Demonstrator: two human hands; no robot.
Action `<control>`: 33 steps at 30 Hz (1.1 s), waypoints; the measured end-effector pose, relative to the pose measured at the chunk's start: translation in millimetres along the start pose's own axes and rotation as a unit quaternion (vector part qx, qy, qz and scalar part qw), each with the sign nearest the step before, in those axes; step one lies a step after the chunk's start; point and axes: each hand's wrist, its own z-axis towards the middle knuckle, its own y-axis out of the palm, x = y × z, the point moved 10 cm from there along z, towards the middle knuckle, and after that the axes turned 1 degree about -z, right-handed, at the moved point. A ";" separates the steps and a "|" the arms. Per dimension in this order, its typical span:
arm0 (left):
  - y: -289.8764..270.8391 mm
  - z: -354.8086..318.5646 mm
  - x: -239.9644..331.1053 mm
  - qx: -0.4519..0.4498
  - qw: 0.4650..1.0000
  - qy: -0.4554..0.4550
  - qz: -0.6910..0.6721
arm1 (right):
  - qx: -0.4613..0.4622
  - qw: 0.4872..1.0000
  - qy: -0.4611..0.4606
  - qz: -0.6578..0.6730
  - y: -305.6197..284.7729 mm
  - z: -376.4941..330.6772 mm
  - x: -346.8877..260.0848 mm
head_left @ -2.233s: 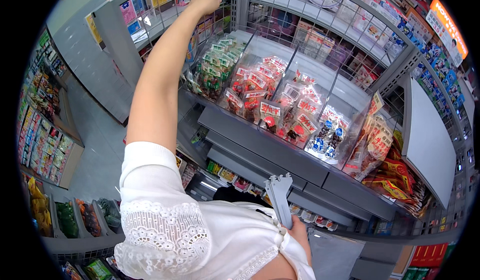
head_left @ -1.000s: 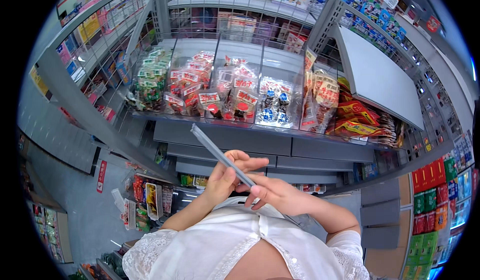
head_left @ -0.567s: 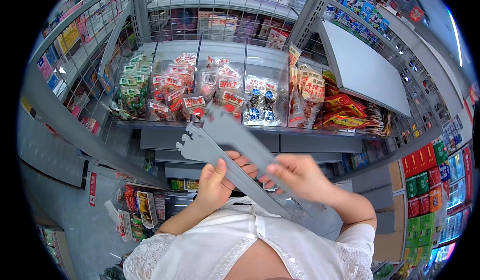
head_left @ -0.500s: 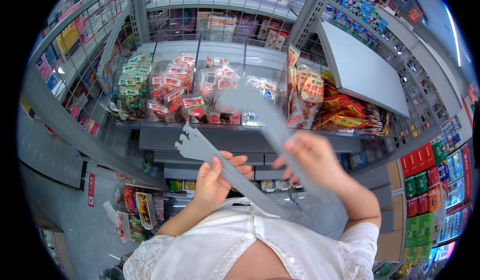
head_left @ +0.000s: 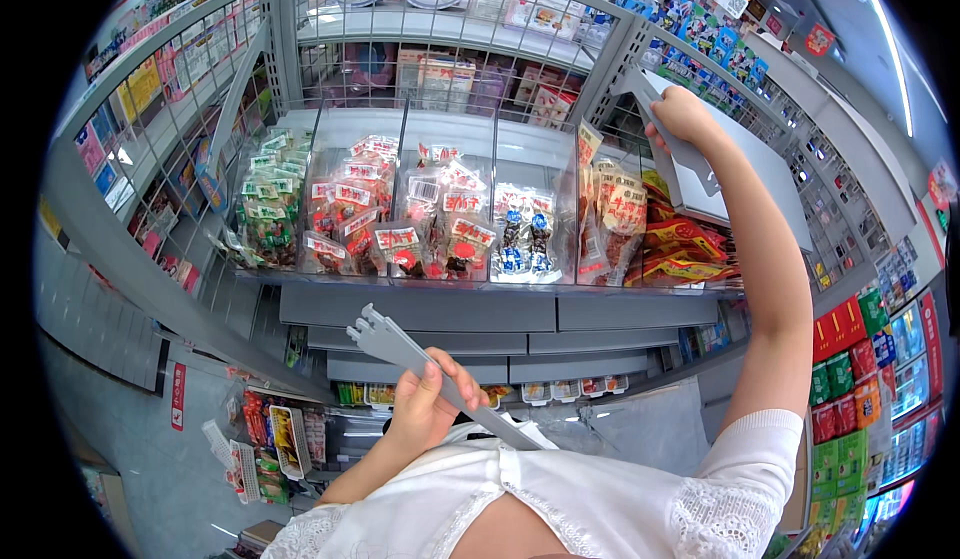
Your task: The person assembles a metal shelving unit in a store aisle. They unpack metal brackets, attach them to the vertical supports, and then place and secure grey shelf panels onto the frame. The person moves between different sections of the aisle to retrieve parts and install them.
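My left hand (head_left: 428, 407) is closed around a grey metal shelf bracket (head_left: 392, 344), held in front of my white top. The hooked end of that bracket points up and away to the left. My right arm reaches far to the right, where my right hand (head_left: 690, 121) grips a second grey bracket (head_left: 690, 157) beside the slotted upright post (head_left: 612, 64). Part of this bracket is behind the fingers. Just right of that hand, a flat grey shelf panel (head_left: 775, 154) rests at a slant over the snack packs, partly covered by my forearm.
Clear-divided bins on the shelf hold green packs (head_left: 268, 194), red-and-white packs (head_left: 345, 199), blue-and-white packs (head_left: 525, 234) and red-yellow packs (head_left: 685, 244). Wire mesh (head_left: 440, 49) closes the back. Lower grey shelves (head_left: 420, 309) lie underneath. Baskets of goods (head_left: 288, 439) stand at lower left.
My right hand has swung its bracket from the middle up and right to the far upright. The left hand's bracket has shifted slightly, with the fingers closing more around it.
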 end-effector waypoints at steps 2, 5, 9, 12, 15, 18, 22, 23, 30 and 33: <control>-5.1 0.3 5.5 0.013 1.000 0.012 0.002 | 0.011 1.000 -0.013 -0.014 -4.6 3.2 -5.0; -13.1 0.2 10.0 0.040 0.998 0.024 0.037 | 0.015 1.000 -0.015 -0.021 -13.7 -0.9 -13.9; -12.7 2.6 7.7 0.042 0.998 0.011 0.036 | -0.010 0.998 -0.004 -0.063 -15.1 -3.4 -15.5; -10.9 7.1 4.4 0.037 0.999 -0.001 0.033 | 0.001 0.998 -0.018 -0.067 -13.2 -1.5 -14.8; -12.3 10.0 1.3 0.036 0.999 -0.011 0.033 | -0.002 0.997 -0.025 -0.067 -14.5 -0.2 -16.8; -13.7 12.6 -0.3 0.040 0.998 -0.020 0.038 | -0.042 0.995 -0.022 -0.086 -23.1 5.5 -25.1; -11.3 16.7 -10.1 0.034 0.998 -0.039 0.032 | -0.069 0.990 -0.062 -0.103 -41.7 18.6 -37.8; -11.7 17.2 -11.1 0.033 0.998 -0.039 0.030 | -0.067 0.989 -0.060 -0.119 -39.5 20.7 -39.4; -21.7 13.7 -2.1 0.045 0.998 -0.022 0.038 | -0.015 0.975 -0.076 -0.210 21.9 32.7 -35.5; -19.3 14.7 -8.3 0.029 0.999 -0.034 0.016 | 0.102 0.974 -0.033 -0.197 35.3 45.2 2.7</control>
